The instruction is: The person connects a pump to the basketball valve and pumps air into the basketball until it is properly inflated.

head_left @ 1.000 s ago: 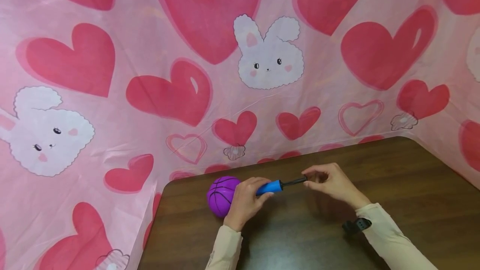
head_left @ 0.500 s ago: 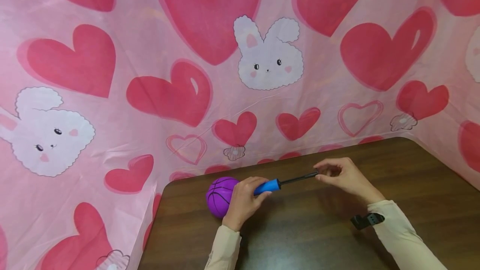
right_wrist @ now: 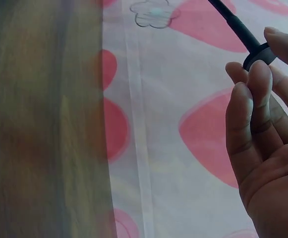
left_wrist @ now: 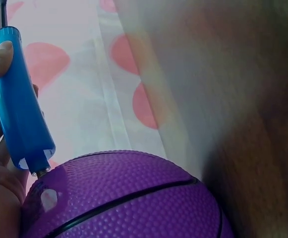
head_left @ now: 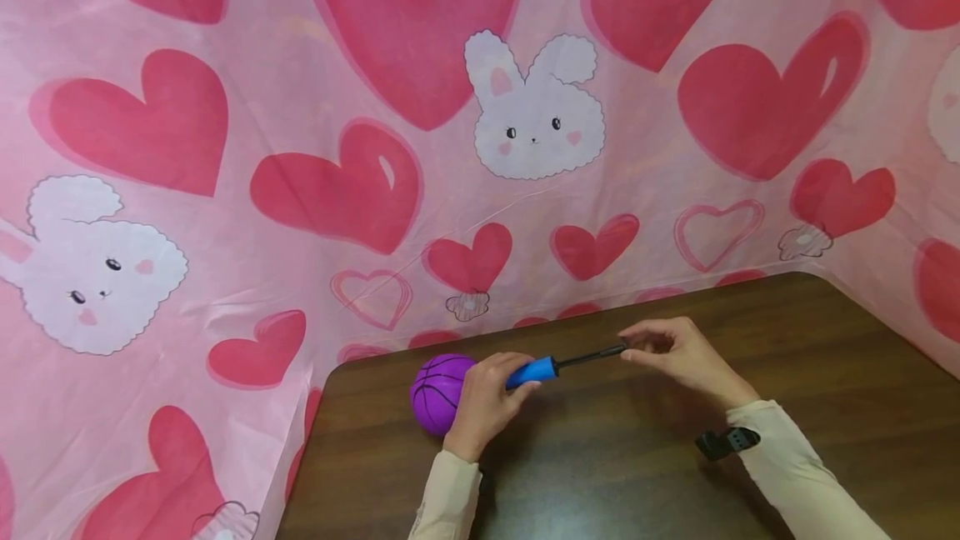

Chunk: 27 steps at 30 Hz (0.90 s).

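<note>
A blue hand pump (head_left: 534, 372) is gripped around its barrel by my left hand (head_left: 491, 402), thumb along its side. In the left wrist view the barrel's lower end meets a purple ball (left_wrist: 134, 198) with black lines, a short metal needle showing right at the ball's surface by a pale round spot. The black pump rod (head_left: 588, 356) extends from the barrel's other end. At its tip, my right hand (head_left: 682, 357) pinches the round black handle (right_wrist: 259, 56) between thumb and fingers. In the head view the left hand covers part of the ball and barrel.
The ball rests on a dark wooden table (head_left: 600, 457) near its back left corner. Behind it hangs a pink cloth (head_left: 300, 98) printed with hearts and rabbit faces. A black device (head_left: 727, 442) is strapped at the right wrist.
My right hand first draws the rod outward to the right, then moves slightly back toward the barrel. The left hand and ball stay almost in place.
</note>
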Each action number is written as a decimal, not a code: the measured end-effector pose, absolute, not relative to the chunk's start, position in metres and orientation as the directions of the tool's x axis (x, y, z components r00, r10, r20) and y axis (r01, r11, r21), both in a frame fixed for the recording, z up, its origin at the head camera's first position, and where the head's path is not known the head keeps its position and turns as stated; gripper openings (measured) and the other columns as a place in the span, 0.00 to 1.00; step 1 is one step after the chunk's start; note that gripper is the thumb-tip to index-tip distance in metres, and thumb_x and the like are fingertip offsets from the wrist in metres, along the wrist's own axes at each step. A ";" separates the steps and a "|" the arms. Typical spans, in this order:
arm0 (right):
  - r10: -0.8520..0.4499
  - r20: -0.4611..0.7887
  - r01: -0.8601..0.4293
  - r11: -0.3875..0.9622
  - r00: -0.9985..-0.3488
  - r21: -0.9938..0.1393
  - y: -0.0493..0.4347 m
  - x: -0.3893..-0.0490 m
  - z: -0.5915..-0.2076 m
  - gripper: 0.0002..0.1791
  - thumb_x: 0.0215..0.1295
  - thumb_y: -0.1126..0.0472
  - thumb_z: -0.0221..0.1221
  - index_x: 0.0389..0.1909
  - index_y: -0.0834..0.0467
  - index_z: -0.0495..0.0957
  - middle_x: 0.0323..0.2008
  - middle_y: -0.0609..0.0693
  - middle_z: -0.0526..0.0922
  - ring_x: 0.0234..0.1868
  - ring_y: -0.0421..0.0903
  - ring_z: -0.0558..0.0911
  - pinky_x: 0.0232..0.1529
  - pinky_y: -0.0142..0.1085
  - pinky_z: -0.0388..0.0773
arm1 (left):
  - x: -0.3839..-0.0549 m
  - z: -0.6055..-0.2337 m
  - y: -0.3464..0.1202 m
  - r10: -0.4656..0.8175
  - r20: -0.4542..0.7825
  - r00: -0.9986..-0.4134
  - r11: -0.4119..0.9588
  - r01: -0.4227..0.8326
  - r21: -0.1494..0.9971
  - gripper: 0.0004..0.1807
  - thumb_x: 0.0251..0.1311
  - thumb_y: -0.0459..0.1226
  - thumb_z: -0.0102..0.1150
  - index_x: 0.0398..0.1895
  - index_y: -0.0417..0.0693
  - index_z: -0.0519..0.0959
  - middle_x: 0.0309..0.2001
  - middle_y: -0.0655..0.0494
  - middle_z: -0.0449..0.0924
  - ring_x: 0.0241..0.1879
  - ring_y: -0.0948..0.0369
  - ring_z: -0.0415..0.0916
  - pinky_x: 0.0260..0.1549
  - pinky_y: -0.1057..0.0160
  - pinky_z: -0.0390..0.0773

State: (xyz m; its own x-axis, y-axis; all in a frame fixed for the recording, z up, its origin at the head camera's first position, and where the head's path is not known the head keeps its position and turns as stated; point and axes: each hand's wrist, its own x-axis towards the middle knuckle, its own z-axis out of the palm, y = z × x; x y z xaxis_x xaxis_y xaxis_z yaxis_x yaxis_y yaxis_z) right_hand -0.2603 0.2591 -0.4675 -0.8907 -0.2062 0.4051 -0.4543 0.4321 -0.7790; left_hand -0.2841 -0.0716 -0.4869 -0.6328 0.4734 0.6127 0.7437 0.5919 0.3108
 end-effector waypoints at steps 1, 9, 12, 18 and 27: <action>-0.210 0.404 -0.455 0.432 -0.890 -0.778 0.257 -0.260 -0.468 0.13 0.63 0.65 0.72 0.48 0.58 0.88 0.30 0.42 0.88 0.26 0.39 0.79 0.27 0.32 0.79 | -0.284 -0.487 -0.071 0.477 0.613 -0.630 0.591 0.746 0.307 0.18 0.54 0.40 0.80 0.48 0.48 0.88 0.46 0.56 0.91 0.45 0.60 0.88 0.47 0.58 0.87; -0.227 0.391 -0.452 0.405 -0.892 -0.795 0.236 -0.260 -0.479 0.15 0.62 0.63 0.73 0.50 0.58 0.88 0.30 0.45 0.89 0.25 0.39 0.79 0.25 0.32 0.80 | -0.282 -0.490 -0.065 0.496 0.586 -0.640 0.605 0.739 0.296 0.18 0.56 0.42 0.78 0.50 0.49 0.88 0.47 0.57 0.91 0.45 0.61 0.88 0.48 0.59 0.87; -0.228 0.412 -0.470 0.389 -0.882 -0.792 0.224 -0.260 -0.483 0.15 0.62 0.64 0.73 0.50 0.59 0.89 0.31 0.47 0.90 0.24 0.38 0.79 0.24 0.32 0.80 | -0.281 -0.490 -0.063 0.496 0.593 -0.634 0.605 0.742 0.288 0.18 0.55 0.41 0.79 0.49 0.49 0.88 0.46 0.57 0.91 0.44 0.61 0.88 0.46 0.60 0.87; -0.222 0.421 -0.475 0.368 -0.880 -0.799 0.205 -0.257 -0.491 0.16 0.61 0.63 0.73 0.50 0.59 0.89 0.33 0.50 0.91 0.24 0.37 0.78 0.23 0.32 0.80 | -0.279 -0.491 -0.060 0.513 0.601 -0.613 0.594 0.759 0.266 0.18 0.54 0.41 0.80 0.47 0.49 0.88 0.43 0.58 0.91 0.42 0.62 0.88 0.45 0.61 0.87; -0.221 0.408 -0.464 0.370 -0.886 -0.805 0.198 -0.257 -0.498 0.15 0.61 0.63 0.73 0.50 0.58 0.89 0.32 0.49 0.90 0.24 0.37 0.78 0.21 0.33 0.79 | -0.279 -0.491 -0.059 0.520 0.552 -0.652 0.611 0.735 0.293 0.17 0.56 0.42 0.79 0.48 0.52 0.88 0.44 0.60 0.91 0.43 0.63 0.88 0.46 0.60 0.87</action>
